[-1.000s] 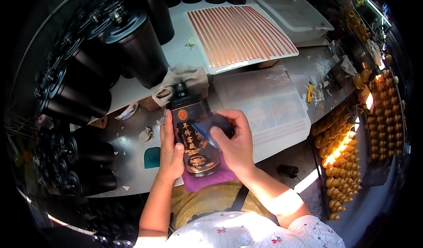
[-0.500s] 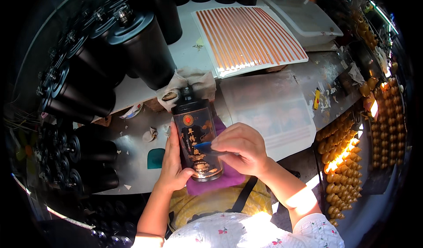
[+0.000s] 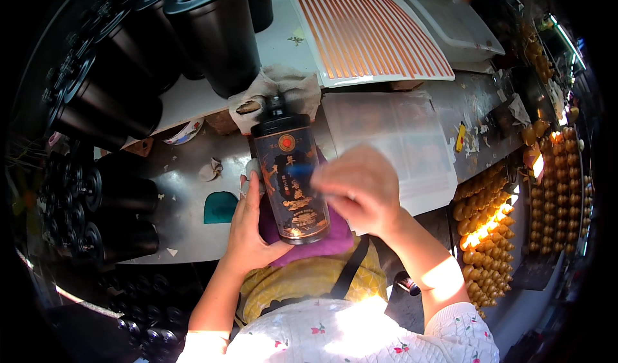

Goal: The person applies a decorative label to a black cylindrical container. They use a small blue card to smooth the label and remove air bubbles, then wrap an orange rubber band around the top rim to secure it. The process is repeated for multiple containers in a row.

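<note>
Steel bench (image 3: 183,218) is the work surface; my read of the step is rubbing down a label with a thin tool. Tall black canisters (image 3: 215,38) crowd its left and back. Amber bulbous pieces (image 3: 479,260) in rows off to the right, partly sunlit.

Mid-size: copper-striped sheet (image 3: 370,38) at the back, next to a clear plastic bin (image 3: 444,25). Translucent sheets (image 3: 393,144) lie nearer, just right of the job and close to the working hand, so they limit elbow room that side.

Black bottle (image 3: 297,199) is at the bench's front edge above a purple cloth (image 3: 340,237), label up, neck pointing away. Grey rag (image 3: 286,83) right behind the neck; can't tell if they touch.

Left hand (image 3: 248,240) cradles the bottle's left side, fingers along it, thumb by the base. Right hand (image 3: 364,186) is motion-blurred, fingers narrow, apparently pinching a blue tool (image 3: 298,169) over the label; exact grip and contact unclear.

Next pass calls for light, even pressure with the bottle held steady.

Small stuff: teal pad (image 3: 221,208) left of the left hand, yellow cutter (image 3: 460,136) far right.
</note>
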### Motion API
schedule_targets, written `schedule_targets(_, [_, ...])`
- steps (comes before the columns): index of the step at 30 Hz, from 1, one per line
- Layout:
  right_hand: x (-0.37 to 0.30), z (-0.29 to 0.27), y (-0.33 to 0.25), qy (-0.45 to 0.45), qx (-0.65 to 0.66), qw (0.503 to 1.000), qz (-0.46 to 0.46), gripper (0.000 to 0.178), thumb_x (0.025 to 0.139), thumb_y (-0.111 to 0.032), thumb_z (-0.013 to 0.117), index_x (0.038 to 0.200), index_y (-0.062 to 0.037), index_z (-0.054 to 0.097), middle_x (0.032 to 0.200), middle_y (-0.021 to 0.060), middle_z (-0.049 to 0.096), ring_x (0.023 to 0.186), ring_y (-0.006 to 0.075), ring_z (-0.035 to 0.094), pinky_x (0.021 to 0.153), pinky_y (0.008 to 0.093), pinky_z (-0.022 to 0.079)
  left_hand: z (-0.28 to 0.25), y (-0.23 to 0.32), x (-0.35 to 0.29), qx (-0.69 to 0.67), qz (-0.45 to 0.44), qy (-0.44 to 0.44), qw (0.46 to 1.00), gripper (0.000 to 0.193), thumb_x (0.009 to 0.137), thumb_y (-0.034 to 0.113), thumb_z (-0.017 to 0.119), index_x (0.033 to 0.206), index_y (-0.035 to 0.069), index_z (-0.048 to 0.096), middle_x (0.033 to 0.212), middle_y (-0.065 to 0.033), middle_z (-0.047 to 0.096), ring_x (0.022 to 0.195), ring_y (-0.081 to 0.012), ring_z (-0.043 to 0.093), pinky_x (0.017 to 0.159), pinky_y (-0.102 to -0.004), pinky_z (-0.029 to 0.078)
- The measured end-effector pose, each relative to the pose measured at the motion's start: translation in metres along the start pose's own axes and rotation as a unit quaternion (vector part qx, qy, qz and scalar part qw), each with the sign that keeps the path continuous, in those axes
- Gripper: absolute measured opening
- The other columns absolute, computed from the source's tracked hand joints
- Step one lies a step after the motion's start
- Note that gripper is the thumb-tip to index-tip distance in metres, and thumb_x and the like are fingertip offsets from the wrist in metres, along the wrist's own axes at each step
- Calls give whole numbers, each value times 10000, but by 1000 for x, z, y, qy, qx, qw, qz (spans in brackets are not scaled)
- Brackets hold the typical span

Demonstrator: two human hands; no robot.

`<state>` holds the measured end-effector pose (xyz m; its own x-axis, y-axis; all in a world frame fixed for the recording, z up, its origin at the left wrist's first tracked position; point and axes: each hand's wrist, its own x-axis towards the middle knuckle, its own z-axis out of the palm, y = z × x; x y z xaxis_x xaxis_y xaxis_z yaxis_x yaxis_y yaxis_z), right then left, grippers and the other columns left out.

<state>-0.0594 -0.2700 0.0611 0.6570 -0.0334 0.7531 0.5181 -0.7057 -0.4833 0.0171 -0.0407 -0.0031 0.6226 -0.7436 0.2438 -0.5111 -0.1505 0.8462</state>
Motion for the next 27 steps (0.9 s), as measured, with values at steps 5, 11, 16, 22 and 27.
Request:
schedule_targets(5, [12, -1, -43, -209, 12, 977, -43, 310, 730, -103, 777, 1034, -104, 717, 893, 4, 698, 744, 204, 642, 601, 310, 489, 4, -2, -4, -34, 0, 16, 999, 1302, 616, 270, 911, 1564, -25, 69, 1375, -258, 530, 1314, -448, 477, 1167, -518, 263])
schedule_targets(11, [74, 20, 18, 1, -131, 990, -53, 315, 712, -59, 749, 1022, -83, 698, 864, 35, 673, 728, 244, 620, 619, 361, 473, 6, -4, -18, 6, -37, 30, 999, 1296, 631, 282, 916, 1560, -32, 69, 1578, -285, 234, 1372, -447, 401, 1118, -484, 336])
schedule_targets(16, [37, 24, -38, -189, -14, 980, -52, 286, 734, -101, 731, 1016, -74, 690, 823, -8, 636, 729, 179, 610, 626, 328, 487, -5, 5, -4, 78, 39, 11, 996, 1168, 652, 239, 885, 1544, -45, 188, 1453, -255, 453, 1206, -417, 542, 1014, -453, 436])
schedule_targets(22, [3, -2, 15, 8, 425, 761, 490, 164, 940, -158, 580, 916, -8, 642, 843, 38, 618, 885, 117, 591, 820, 248, 454, -10, -4, 1, 90, 57, -38, 994, 1155, 714, 335, 802, 1570, -22, 112, 1451, -219, 482, 1357, -437, 435, 1142, -638, -129])
schedule_targets(27, [8, 20, 37, 58, 367, 772, 516, 114, 923, -144, 675, 889, -44, 631, 846, -18, 624, 819, 55, 568, 772, 207, 445, -18, -3, 5, 186, 46, -65, 979, 1131, 733, 371, 772, 1583, 20, 114, 1532, -225, 394, 1485, -503, 137, 1141, -657, -97])
